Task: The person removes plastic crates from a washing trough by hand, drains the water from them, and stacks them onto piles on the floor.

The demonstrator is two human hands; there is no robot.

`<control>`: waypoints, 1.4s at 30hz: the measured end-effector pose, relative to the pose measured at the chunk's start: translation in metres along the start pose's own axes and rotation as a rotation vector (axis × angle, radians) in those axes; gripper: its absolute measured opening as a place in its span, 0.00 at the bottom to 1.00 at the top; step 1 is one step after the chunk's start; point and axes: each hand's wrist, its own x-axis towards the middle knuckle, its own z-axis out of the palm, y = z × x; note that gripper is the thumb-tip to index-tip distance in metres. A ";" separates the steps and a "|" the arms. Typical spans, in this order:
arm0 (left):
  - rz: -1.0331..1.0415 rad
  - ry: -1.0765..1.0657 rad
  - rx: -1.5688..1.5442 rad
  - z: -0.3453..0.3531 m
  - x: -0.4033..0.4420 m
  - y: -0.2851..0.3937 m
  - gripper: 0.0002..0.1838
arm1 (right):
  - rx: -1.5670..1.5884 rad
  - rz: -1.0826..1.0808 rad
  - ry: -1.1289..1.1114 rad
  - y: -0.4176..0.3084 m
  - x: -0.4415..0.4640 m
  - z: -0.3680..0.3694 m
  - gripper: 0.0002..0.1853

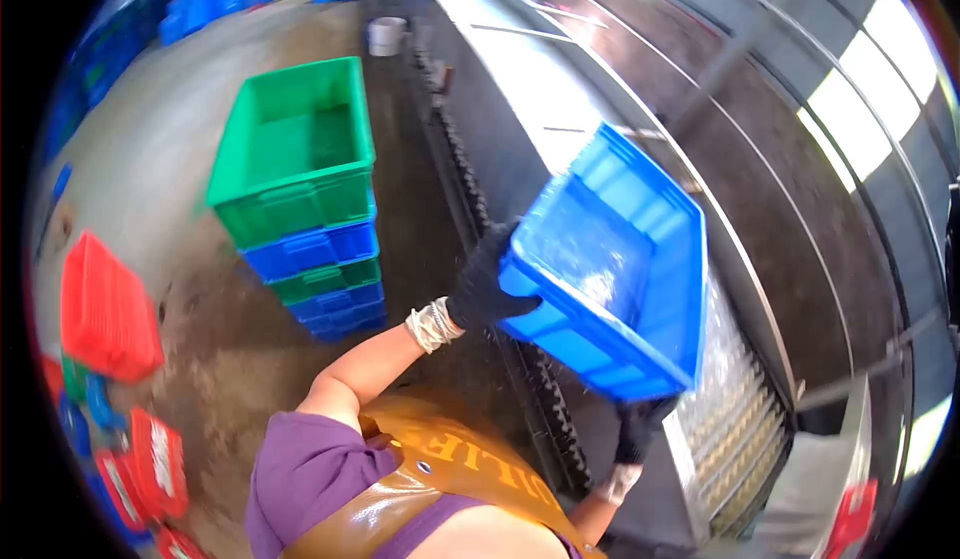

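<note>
A blue plastic crate (640, 249) is held tilted in front of me, its open top turned toward me and its inside wet and shiny. My left hand (490, 284), in a dark glove, grips the crate's near left side. At the lower right corner, my right hand (642, 424) in a dark glove holds the crate from beneath, its fingers partly hidden by the crate. Behind and under the crate runs a long metal conveyor machine (510, 69), with a ribbed, wet belt (735, 429) showing at its near end.
Left of the machine stands a stack of crates, a green crate (295, 139) on top. Red crates (108, 309) are piled at the far left, with red pieces (158, 459) below. A white bucket (386, 37) stands farther back. Metal rails (760, 139) line the right side.
</note>
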 end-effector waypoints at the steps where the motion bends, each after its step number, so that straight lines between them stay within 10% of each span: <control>1: 0.080 0.006 0.051 -0.008 0.003 0.012 0.52 | -0.237 -0.022 -0.116 0.033 -0.005 -0.005 0.47; 9: 0.233 0.080 0.394 -0.104 0.031 0.092 0.49 | 0.058 0.108 -0.044 0.037 -0.009 0.121 0.33; 10: 0.187 0.085 0.455 -0.124 0.029 0.098 0.51 | -0.087 -0.099 -0.181 0.033 -0.001 0.138 0.32; 13: 0.237 0.302 0.614 -0.173 0.025 0.112 0.54 | -0.002 0.153 -0.544 0.028 0.041 0.197 0.35; 19: 0.150 0.705 0.593 -0.275 0.004 0.101 0.53 | 0.196 -0.300 -0.659 -0.012 0.053 0.362 0.39; 27: -0.604 0.697 1.143 -0.393 -0.034 0.019 0.51 | 0.013 -0.087 -1.019 0.025 0.039 0.525 0.46; 42: -0.284 0.938 0.587 -0.397 -0.047 -0.012 0.51 | 0.053 -0.324 -1.089 0.045 0.008 0.494 0.39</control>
